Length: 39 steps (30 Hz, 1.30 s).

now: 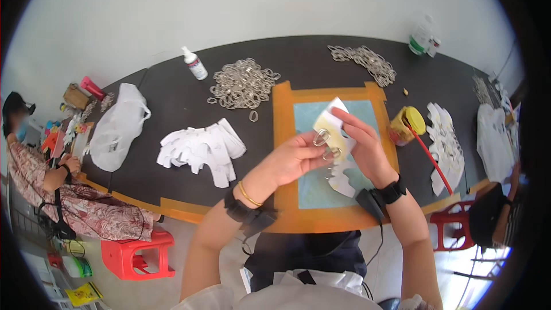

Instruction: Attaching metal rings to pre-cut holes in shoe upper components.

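No text can be read: the small coloured label (199, 70) on the white plastic bottle with a narrow nozzle (193, 60) is too blurred.

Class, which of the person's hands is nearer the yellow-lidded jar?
Right. The right hand is just left of the yellow-lidded jar; the left hand is farther left.

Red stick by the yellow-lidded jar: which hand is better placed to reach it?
Right, I'd judge: the right hand is nearer the red stick, which is off to its right, though it holds a white piece. The left hand, by the metal rings, would likely have to cross over.
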{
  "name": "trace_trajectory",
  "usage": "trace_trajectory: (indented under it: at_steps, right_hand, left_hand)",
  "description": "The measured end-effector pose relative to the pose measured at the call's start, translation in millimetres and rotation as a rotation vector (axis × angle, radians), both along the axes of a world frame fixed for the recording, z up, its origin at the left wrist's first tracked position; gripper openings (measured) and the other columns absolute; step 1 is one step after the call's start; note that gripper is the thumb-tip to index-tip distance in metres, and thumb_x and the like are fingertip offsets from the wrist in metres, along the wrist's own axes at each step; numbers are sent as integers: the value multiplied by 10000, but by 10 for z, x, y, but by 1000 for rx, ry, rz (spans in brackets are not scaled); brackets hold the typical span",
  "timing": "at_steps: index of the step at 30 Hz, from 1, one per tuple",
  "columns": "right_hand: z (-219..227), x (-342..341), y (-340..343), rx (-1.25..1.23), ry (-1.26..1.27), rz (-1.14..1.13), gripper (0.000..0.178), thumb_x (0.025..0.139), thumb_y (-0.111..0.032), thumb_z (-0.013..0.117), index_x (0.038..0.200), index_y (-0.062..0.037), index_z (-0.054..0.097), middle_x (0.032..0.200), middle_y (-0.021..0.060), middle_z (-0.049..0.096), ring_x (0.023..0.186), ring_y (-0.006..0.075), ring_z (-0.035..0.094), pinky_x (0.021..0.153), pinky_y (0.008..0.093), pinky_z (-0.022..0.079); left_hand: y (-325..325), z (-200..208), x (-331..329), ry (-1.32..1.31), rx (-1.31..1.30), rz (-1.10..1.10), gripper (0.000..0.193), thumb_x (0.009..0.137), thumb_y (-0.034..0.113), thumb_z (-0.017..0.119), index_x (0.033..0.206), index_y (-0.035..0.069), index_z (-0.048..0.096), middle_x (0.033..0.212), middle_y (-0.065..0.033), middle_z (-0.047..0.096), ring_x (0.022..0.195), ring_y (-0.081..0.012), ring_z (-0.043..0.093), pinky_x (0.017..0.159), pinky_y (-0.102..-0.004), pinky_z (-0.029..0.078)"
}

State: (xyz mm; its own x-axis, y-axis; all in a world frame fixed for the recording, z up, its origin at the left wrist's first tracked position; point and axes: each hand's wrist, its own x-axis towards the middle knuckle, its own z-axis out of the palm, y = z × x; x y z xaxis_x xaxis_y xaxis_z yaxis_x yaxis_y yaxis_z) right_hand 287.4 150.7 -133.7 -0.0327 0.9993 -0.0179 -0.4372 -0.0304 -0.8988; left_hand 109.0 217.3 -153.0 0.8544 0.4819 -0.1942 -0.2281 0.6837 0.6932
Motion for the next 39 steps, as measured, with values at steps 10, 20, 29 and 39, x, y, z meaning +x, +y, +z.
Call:
trace_trajectory:
  at_steps: [10,20,29,39]
  right_hand:
    - [-12,-39,-8,232,-175,86,680,791,-7,452,1435,-91,249,1429,63,310,1307,213,295,1023,321,272]
    - [-3,-15,-30,244,-138,52,719,750,-5,434,1434,-50,220,1432,124,312,1288,222,332,1039,326,267]
    - [31,-87,-30,44,-217,-65,618,887,-110,549,1414,-71,227,1053,74,563,946,135,537,838,284,447]
    - [13,-59,-9,42,-204,-83,563,861,-92,595,1357,-51,332,819,-5,548,754,72,529,697,224,451]
  left_hand:
    - [20,21,-76,-31,53,-1,261,923,64,488,1183,54,474,1087,-24,547,955,-114,535,849,-289,438]
    - [-23,62,-87,82,175,6,245,920,84,510,1161,40,495,1075,-26,557,950,-114,536,846,-286,436]
    - [-66,122,-24,84,188,260,223,926,110,502,1136,36,498,1062,-27,560,946,-117,545,830,-284,447]
    - [-99,58,-22,-1,105,184,221,933,118,494,1138,34,494,1054,-30,554,919,-119,536,797,-285,447]
